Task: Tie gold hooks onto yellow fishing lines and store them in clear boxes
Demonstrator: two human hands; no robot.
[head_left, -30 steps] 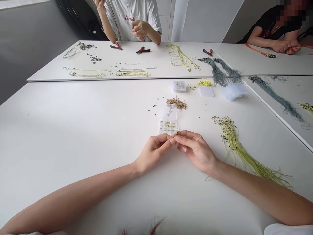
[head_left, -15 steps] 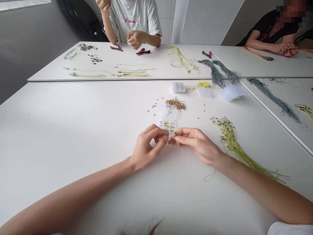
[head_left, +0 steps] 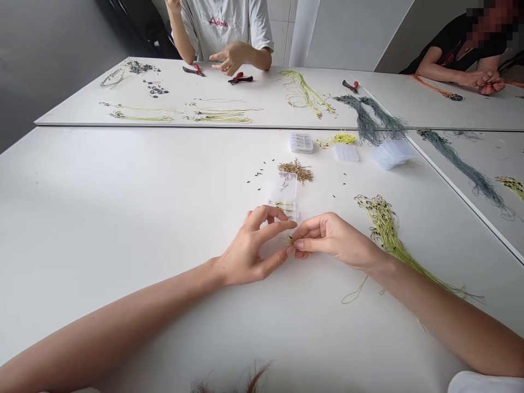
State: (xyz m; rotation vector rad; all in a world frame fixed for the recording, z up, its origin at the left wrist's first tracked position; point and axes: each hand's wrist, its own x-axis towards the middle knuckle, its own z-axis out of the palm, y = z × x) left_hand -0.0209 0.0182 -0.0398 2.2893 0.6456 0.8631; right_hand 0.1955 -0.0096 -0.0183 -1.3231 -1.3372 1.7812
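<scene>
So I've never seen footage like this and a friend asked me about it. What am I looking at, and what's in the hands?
These pictures come from a camera worn on a person's head, looking down at their own two bare hands. The left hand is half open beside the right hand, which seems to pinch a tiny gold-coloured hook. On the white table lie a clear plastic compartment box, a heap of small brass-coloured hooks and a long bundle of yellow-green line. Across the table is another person in a white T-shirt.
</scene>
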